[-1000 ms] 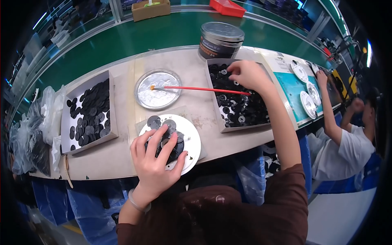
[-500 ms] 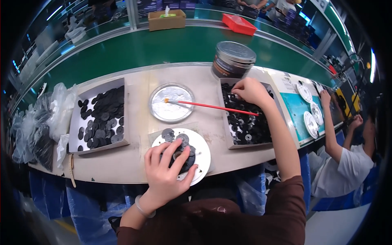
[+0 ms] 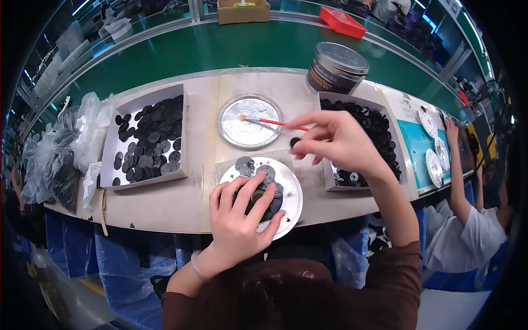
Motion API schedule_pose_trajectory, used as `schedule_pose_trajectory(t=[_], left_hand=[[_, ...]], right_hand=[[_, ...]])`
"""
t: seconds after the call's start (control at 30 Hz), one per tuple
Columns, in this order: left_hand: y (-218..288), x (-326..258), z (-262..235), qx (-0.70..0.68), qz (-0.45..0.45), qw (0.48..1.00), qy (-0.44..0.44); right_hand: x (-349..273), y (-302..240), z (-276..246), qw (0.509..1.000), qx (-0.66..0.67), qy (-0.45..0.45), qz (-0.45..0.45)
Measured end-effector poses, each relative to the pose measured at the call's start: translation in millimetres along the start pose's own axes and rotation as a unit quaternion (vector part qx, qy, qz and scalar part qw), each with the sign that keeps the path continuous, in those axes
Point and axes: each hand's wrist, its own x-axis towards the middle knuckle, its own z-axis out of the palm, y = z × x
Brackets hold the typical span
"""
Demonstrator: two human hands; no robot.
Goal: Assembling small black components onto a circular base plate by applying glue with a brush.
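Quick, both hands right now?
Left hand: open, fingers spread on black discs.
Right hand: pinching red brush and a small black disc.

A brown cardboard box [image 3: 242, 10] stands at the far edge beyond the green belt, open on top, with a flat red tray-like carton [image 3: 342, 21] to its right. On the pale bench, 2 open white cardboard boxes hold dark discs: one [image 3: 144, 137] at the left, one [image 3: 360, 144] at the right. A round dark tin [image 3: 336, 68] with a grey lid and a label band on its side sits just beyond the right box. Clear and dark plastic bags [image 3: 60, 154] bunch at the bench's far left end. A teal sheet [image 3: 422, 148] lies on the bench to the right.
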Motion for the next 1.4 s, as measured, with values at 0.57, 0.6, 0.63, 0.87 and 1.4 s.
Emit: schedule_pose_trajectory(t=[0.57,0.6,0.63,0.87,1.4], left_hand=[[-0.4,0.3,-0.2,-0.004,0.002,1.0,-0.002],[-0.6,0.7,-0.3,-0.006,0.003,1.0,-0.003],[-0.9,1.1,-0.2,-0.006,0.001,1.0,-0.003],[-2.5,3.0,1.9,-0.015,-0.002,1.0,0.009],[1.1,-2.2,5.8,-0.026,-0.006,0.999,0.038]], right_hand=[[28.2,35.9,13.9,0.947,0.046,-0.242,0.204],[29.3,37.5,14.3,0.942,0.06,-0.249,0.216],[30.1,37.3,15.4,0.942,0.059,-0.251,0.217],[35.2,27.1,19.6,0.932,0.054,-0.254,0.254],[38.2,29.9,17.3,0.919,0.085,-0.284,0.258]])
